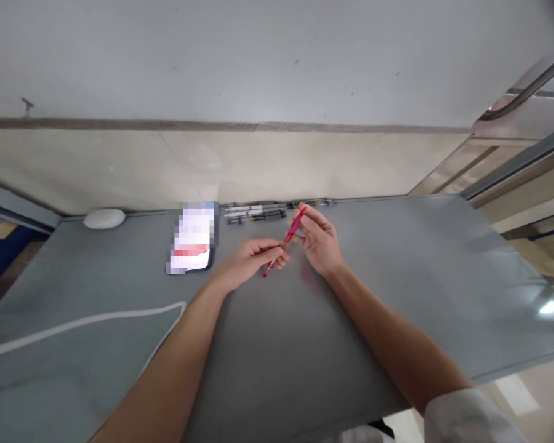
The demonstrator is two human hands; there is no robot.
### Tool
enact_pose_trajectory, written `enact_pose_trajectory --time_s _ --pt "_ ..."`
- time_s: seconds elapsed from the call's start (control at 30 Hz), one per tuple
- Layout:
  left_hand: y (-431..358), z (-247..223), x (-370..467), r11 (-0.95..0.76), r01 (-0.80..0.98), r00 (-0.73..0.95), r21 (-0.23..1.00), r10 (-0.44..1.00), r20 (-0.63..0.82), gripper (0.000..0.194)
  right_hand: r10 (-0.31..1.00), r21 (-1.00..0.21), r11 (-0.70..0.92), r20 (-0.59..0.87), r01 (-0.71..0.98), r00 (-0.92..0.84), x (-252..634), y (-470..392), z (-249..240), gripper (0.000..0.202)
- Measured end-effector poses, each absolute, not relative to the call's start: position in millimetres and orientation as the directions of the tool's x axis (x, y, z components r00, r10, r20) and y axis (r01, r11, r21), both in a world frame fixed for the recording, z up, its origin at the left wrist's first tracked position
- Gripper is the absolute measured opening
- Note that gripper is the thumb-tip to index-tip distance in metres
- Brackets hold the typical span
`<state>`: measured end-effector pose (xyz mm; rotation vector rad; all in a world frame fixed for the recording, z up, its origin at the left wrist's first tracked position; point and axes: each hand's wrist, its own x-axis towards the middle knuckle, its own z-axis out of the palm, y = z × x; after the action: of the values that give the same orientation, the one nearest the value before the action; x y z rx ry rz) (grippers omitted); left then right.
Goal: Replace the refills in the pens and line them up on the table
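A red pen (294,226) slants between my two hands above the grey table (277,363), its upper end leaning to the right. My left hand (253,258) pinches the lower, thinner part between thumb and fingers. Around the thicker upper part, the fingers of my right hand (319,239) are closed. Just behind my hands, several black, white and clear pens (253,212) lie in a row along the table's back edge. My right hand partly hides some of them.
Left of the pens lies a phone (196,237) with a lit, blurred screen. A white rounded case (104,218) rests at the back left. A white cable (120,314) runs across the left side toward my left forearm. A wall (305,163) closes off the back.
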<state>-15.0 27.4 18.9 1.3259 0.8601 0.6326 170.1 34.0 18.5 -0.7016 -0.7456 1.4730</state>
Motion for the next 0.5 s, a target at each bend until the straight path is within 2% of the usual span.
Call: enact_pose_trajectory --time_s 0.2,0.5 --pt "24 19 -18 0.278 -0.060 0.613 0.959 0.768 -0.185 0.041 1.000 -0.821 0.008 0.004 -0.571 0.009 170 37 23 0.027" --pt "22 20 -23 0.330 -0.073 0.618 0.941 0.756 -0.217 0.030 0.999 -0.857 0.046 0.025 -0.513 0.048 173 46 35 0.022"
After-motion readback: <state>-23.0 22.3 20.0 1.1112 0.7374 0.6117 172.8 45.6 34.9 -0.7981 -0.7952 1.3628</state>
